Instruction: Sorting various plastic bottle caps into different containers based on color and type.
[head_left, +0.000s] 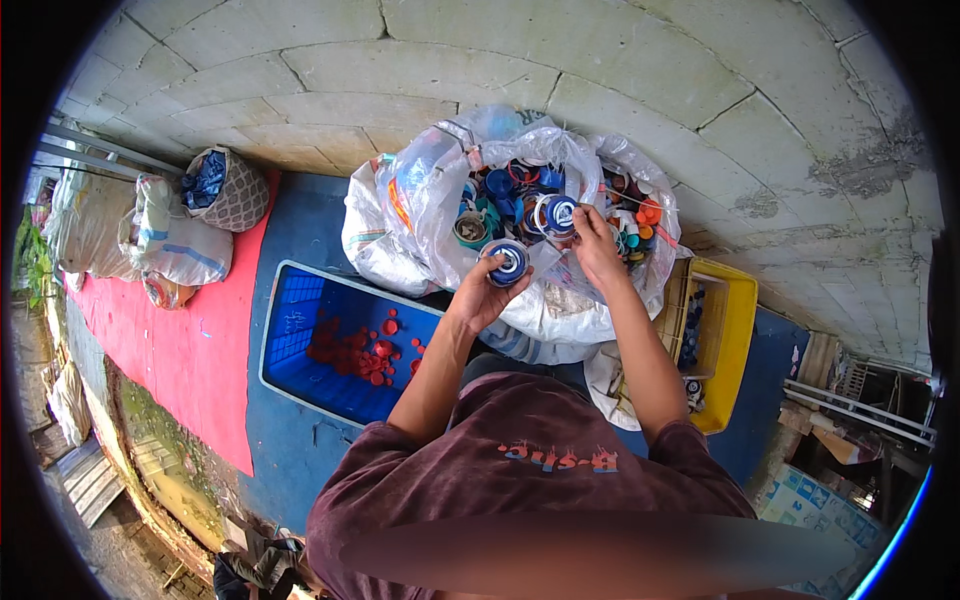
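My left hand (489, 294) grips a round blue-and-white plastic lid (508, 262) by its edge, over the front of an open clear plastic sack (420, 202). A similar blue-and-white lid (559, 214) is pinched in my right hand (596, 251), farther back and to the right. Both lids hang above a heap of mixed plastic caps (504, 184) filling the sack, mostly blue, with some white, green and red. Near the left lid sits a teal-rimmed cap (471, 228) with greyish matter inside. More caps, orange ones (648, 213) among them, lie right of my right hand.
To my left stands a blue plastic crate (289, 367) with red caps (367, 364) inside. A yellow crate (739, 345) on my right holds a clear bin with small dark blue caps (691, 322). Stuffed sacks (187, 247) stand farther left; a block wall (420, 75) rises behind.
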